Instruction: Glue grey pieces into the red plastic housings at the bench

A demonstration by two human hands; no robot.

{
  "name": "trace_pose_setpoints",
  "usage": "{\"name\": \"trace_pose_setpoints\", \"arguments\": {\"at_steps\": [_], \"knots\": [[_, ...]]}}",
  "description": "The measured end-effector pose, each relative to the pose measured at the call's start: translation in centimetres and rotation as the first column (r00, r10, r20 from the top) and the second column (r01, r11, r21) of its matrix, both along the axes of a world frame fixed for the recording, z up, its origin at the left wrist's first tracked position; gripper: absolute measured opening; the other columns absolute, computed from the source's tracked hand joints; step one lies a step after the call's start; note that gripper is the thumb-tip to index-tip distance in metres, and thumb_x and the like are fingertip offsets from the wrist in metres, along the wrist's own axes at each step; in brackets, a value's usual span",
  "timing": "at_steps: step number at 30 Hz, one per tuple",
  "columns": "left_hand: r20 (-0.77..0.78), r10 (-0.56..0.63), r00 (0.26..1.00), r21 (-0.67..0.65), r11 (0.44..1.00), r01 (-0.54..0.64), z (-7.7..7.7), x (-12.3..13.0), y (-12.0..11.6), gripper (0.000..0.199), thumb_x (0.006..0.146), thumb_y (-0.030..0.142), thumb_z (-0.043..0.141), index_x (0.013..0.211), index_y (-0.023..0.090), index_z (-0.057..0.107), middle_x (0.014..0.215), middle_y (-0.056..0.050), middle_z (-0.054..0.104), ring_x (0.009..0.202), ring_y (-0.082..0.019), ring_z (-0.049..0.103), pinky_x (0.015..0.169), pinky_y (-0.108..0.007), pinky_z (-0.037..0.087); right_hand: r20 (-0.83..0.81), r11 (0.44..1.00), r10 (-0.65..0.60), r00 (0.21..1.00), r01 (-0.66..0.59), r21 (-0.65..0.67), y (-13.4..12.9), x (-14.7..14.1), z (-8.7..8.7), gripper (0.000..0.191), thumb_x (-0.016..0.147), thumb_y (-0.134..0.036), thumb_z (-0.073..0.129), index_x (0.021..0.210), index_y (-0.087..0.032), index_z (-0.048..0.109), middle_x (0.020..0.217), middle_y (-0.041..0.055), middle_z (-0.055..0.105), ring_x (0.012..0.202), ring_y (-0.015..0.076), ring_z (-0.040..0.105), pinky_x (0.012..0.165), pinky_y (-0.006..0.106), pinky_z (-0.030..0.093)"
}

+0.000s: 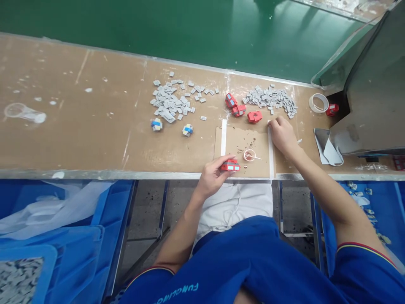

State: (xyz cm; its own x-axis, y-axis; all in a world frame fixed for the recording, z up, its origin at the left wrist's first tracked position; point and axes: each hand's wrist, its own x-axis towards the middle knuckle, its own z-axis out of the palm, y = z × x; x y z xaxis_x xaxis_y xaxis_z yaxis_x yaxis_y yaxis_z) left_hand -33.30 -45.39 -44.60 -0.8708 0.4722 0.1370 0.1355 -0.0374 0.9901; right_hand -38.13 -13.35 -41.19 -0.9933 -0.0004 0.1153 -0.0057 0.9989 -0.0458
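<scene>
Near the table's front edge my left hand (212,177) is closed around a red toy vehicle (230,165) with pale windows. My right hand (282,134) rests farther back, fingers bent down at the tabletop by a white tape strip (271,156); whatever its fingertips hold is hidden. Between the hands a small round cup (249,155) with a thin stick stands on a cardboard sheet (234,139). Beyond them lie more red pieces (255,117), (231,100) and a pile of small grey parts (272,98).
Another grey pile (169,101) and two blue-and-yellow pieces, one nearer the middle (187,130), lie to the left. At right are a tape roll (318,103), folded paper (327,147) and a large grey box (373,93). Blue crates (76,249) stand below the table.
</scene>
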Motion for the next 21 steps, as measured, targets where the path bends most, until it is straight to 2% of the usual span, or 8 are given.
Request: {"name": "trace_pose_setpoints", "arguments": {"at_steps": [2, 6, 9, 12, 14, 15, 19, 21], "knots": [[-0.024, 0.003, 1.0, 0.003, 1.0, -0.002, 0.0, -0.1, 0.0, 0.044, 0.091, 0.026, 0.076, 0.135, 0.019, 0.073, 0.124, -0.013, 0.081, 0.111, -0.023, 0.078, 0.099, -0.033, 0.061, -0.071, 0.987, -0.034, 0.997, 0.023, -0.162, -0.6, -0.5, -0.3, 0.031, 0.1, -0.02, 0.043, 0.11, -0.016, 0.071, 0.11, 0.0163, 0.071, 0.1, 0.0296, 0.065, 0.092, 0.042, 0.053], [-0.074, -0.002, 0.997, 0.031, 1.0, 0.005, 0.2, -0.2, 0.1, 0.047, 0.091, 0.02, 0.074, 0.138, 0.022, 0.073, 0.123, -0.011, 0.081, 0.112, -0.021, 0.077, 0.1, -0.033, 0.06, -0.147, 0.898, -0.118, 0.982, 0.043, -0.438, -2.2, -0.8, -0.7, 0.03, 0.089, -0.018, 0.056, 0.114, -0.018, 0.073, 0.109, 0.0131, 0.076, 0.094, 0.0268, 0.07, 0.091, 0.043, 0.057], [-0.078, -0.007, 0.997, 0.058, 0.998, 0.012, 0.3, -0.3, 0.1, 0.048, 0.091, 0.019, 0.074, 0.14, 0.024, 0.072, 0.121, -0.01, 0.081, 0.11, -0.02, 0.076, 0.1, -0.033, 0.06, -0.122, 0.837, -0.162, 0.979, 0.071, -0.543, -3.1, -1.0, -0.5, 0.026, 0.086, -0.018, 0.06, 0.106, -0.017, 0.076, 0.103, 0.0108, 0.079, 0.09, 0.0253, 0.072, 0.089, 0.042, 0.059], [-0.074, -0.019, 0.997, 0.091, 0.995, 0.026, 0.3, -0.3, 0.0, 0.048, 0.092, 0.02, 0.076, 0.139, 0.026, 0.072, 0.122, -0.01, 0.08, 0.111, -0.019, 0.076, 0.099, -0.032, 0.059, -0.048, 0.781, -0.226, 0.973, 0.151, -0.606, -2.8, -0.8, 0.5, 0.022, 0.084, -0.019, 0.068, 0.102, -0.016, 0.078, 0.099, 0.0099, 0.081, 0.086, 0.0245, 0.073, 0.086, 0.04, 0.059], [-0.074, -0.014, 0.997, 0.116, 0.993, 0.023, 0.3, -0.3, -0.2, 0.048, 0.091, 0.02, 0.077, 0.138, 0.029, 0.073, 0.124, -0.009, 0.079, 0.114, -0.019, 0.074, 0.1, -0.031, 0.059, 0.002, 0.782, -0.253, 0.967, 0.206, -0.588, -2.1, -0.1, 1.5, 0.02, 0.082, -0.019, 0.072, 0.101, -0.015, 0.079, 0.097, 0.0099, 0.082, 0.086, 0.0251, 0.075, 0.085, 0.039, 0.059], [-0.074, -0.016, 0.997, 0.125, 0.992, 0.025, 0.2, -0.3, -0.2, 0.048, 0.091, 0.02, 0.078, 0.138, 0.03, 0.073, 0.124, -0.009, 0.079, 0.116, -0.019, 0.074, 0.101, -0.031, 0.058, 0.027, 0.806, -0.251, 0.968, 0.225, -0.547, -1.7, 0.6, 2.1, 0.018, 0.082, -0.018, 0.073, 0.098, -0.016, 0.08, 0.095, 0.0098, 0.082, 0.086, 0.0258, 0.075, 0.084, 0.039, 0.058], [-0.042, -0.069, 0.997, 0.138, 0.988, 0.075, 0.2, -0.4, -0.4, 0.044, 0.093, 0.024, 0.077, 0.137, 0.026, 0.074, 0.121, -0.011, 0.081, 0.114, -0.022, 0.075, 0.102, -0.036, 0.059, 0.16, 0.955, -0.148, 0.976, 0.183, -0.232, -0.4, 4.0, 4.0, 0.01, 0.083, -0.014, 0.072, 0.084, -0.021, 0.08, 0.083, 0.0084, 0.081, 0.081, 0.0292, 0.074, 0.077, 0.039, 0.052], [-0.009, -0.073, 0.997, 0.148, 0.986, 0.073, 0.2, -0.4, -0.4, 0.042, 0.092, 0.026, 0.078, 0.135, 0.025, 0.075, 0.122, -0.012, 0.081, 0.114, -0.023, 0.075, 0.1, -0.036, 0.06, 0.226, 0.985, -0.105, 0.968, 0.132, -0.109, -0.3, 5.3, 4.2, 0.013, 0.083, -0.013, 0.071, 0.08, -0.022, 0.079, 0.08, 0.0082, 0.08, 0.078, 0.0299, 0.073, 0.073, 0.038, 0.049]]}}
